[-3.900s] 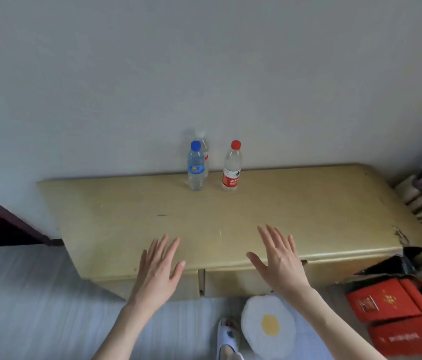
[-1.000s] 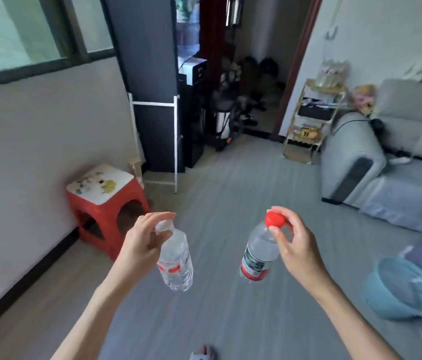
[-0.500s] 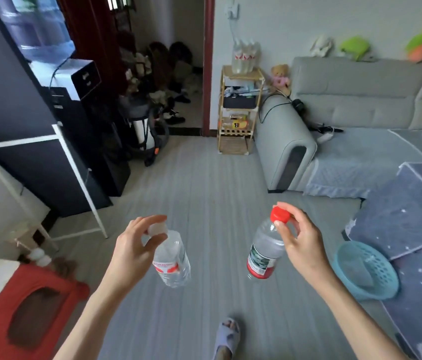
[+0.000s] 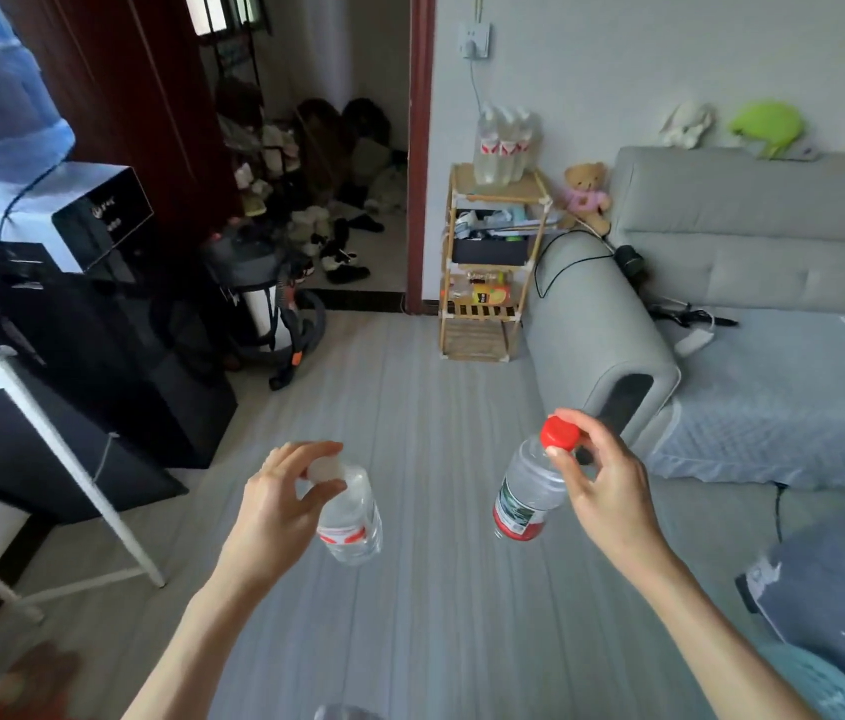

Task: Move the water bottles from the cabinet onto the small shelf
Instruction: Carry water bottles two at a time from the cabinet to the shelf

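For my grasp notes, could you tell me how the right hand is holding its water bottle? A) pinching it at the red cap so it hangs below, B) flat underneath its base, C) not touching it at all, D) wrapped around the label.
A: the right hand pinches the red-capped water bottle by its red cap, and the body hangs tilted beneath the fingers.

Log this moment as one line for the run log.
phase: carrying | left hand: pinches white-capped bottle by cap | right hand: pinches red-capped bottle by cap | small shelf: ahead, bottles already on top
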Tool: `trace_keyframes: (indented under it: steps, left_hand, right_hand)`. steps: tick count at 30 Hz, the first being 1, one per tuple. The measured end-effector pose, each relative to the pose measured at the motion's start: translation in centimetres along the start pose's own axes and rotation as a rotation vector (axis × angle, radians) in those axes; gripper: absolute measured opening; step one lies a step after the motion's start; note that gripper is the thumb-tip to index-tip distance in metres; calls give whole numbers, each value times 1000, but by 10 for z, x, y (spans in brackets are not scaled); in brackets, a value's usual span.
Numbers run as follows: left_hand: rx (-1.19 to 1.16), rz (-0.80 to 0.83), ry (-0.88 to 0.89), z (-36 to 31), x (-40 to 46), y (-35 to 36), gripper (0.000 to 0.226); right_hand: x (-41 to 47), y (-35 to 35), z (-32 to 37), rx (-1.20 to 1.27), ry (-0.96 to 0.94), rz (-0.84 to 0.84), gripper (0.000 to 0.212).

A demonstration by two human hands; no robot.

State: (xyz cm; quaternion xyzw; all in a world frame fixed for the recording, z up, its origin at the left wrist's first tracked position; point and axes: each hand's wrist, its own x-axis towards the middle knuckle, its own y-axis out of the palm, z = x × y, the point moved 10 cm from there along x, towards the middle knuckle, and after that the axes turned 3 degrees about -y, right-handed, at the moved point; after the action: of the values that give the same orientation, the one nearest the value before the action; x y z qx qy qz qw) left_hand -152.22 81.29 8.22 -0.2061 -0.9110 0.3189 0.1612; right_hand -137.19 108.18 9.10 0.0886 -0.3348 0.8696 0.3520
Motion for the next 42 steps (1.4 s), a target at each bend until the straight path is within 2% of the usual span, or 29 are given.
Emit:
trace_keyframes:
  steps: [6,14,19,25,29,36,42]
  left_hand:
    - [-32,-10,18,13,147,33,28]
    - [2,113,77,20,362,75,27]
    - [9,157,75,12,479,114,26]
    - [-15,160,47,5,602,181,26]
    - [-27,175,31,-21,682,231,28]
    - [-81,141,61,-72,810,281,31]
    - [-146,171,93,-106,914,338,29]
  right_hand:
    - [131,49,-52,9,10,-17,32]
    - [310,106,-115,-28,75,-70,37]
    - [407,110,-155,-43,92,-114,38]
    - [531,118,-230,-45,86,-71,37]
    - [614,105,-280,-65,83,-24,36]
    - [746,74,-327,-122,12,-59,35]
    - [835,67,-387,-11,82,-72,36]
